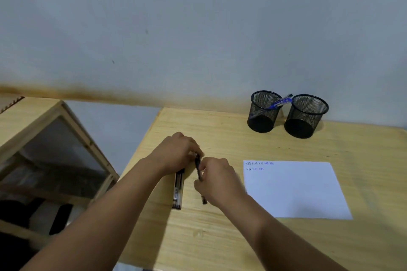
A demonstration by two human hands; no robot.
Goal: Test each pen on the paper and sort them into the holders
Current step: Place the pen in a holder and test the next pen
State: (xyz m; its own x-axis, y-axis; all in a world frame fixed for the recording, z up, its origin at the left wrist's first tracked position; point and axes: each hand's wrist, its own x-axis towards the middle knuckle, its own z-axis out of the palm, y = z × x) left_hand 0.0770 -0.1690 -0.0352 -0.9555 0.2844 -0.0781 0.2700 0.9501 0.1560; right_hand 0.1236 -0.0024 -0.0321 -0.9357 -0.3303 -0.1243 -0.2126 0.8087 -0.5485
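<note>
Head view: we see both our hands, left (176, 154) and right (217, 180), grasping one dark slim pen (198, 166) at frame centre, above the pale wooden desk (220, 237).

One view only — head cam, wide-angle, looking fwd and down at the bench (220, 237) from close above its near edge. Wall (198, 28) fills the upper half; bench's far-left corner sits mid-frame — no 2nd view to overlap.

Two black mesh holders (264, 112) (305, 116) at the desk's far edge, blue pens (278, 103) in the left one, count unclear. One paper sheet (297, 191). Dark pens (178, 191) near the left edge, at least three.
</note>
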